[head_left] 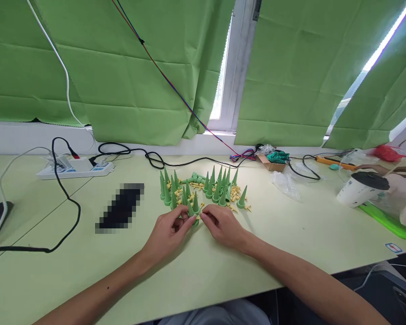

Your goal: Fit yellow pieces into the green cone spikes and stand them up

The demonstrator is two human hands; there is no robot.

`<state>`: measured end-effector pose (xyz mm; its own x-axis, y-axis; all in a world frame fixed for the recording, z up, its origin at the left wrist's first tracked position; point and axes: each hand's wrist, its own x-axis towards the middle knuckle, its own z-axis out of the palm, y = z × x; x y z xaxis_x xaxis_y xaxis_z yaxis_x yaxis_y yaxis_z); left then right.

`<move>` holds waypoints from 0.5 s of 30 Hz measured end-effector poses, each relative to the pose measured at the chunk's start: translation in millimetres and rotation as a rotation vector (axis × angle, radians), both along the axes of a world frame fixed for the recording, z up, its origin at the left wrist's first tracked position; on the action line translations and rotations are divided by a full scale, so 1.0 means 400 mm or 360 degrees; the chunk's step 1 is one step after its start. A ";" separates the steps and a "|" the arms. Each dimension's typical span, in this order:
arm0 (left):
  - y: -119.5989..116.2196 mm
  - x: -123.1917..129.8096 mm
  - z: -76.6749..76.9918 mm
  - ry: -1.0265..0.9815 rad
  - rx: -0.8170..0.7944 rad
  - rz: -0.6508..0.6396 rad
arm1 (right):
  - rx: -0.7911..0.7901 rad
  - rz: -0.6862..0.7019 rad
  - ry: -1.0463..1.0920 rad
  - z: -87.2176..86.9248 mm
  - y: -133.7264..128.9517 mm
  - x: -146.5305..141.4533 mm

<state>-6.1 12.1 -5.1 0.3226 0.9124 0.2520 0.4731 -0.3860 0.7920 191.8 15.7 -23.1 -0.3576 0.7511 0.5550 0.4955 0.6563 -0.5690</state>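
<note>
My left hand (pixel 169 229) has its thumb and fingers closed around a small green cone (pixel 191 209) with a round base. Just to its right, my right hand (pixel 223 225) pinches a tiny yellow piece (pixel 199 217) against the side of that cone. The fingers partly hide both parts. Behind my hands stand several more upright green cones (pixel 216 194), in a left and a right group. Small yellow pieces (pixel 236 193) lie heaped and scattered among them. Some green parts (pixel 194 177) lie flat at the back of the cluster.
At left are a power strip (pixel 98 169), a black cable (pixel 77 207) and a blurred dark object (pixel 122 207). At right stand a small cardboard box (pixel 272 165) and a lidded cup (pixel 355 192). Another person's hand (pixel 372 169) is beyond the cup.
</note>
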 end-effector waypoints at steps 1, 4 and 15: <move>0.000 -0.001 -0.001 0.0011 0.0015 0.0002 | -0.0012 -0.0001 0.0000 0.000 0.000 0.000; 0.000 -0.002 -0.004 0.0058 0.0079 0.0011 | -0.0061 -0.0006 -0.0023 0.003 -0.001 -0.001; 0.000 -0.004 -0.011 0.0160 0.0267 -0.0015 | -0.0230 -0.0035 -0.0157 0.006 -0.001 -0.003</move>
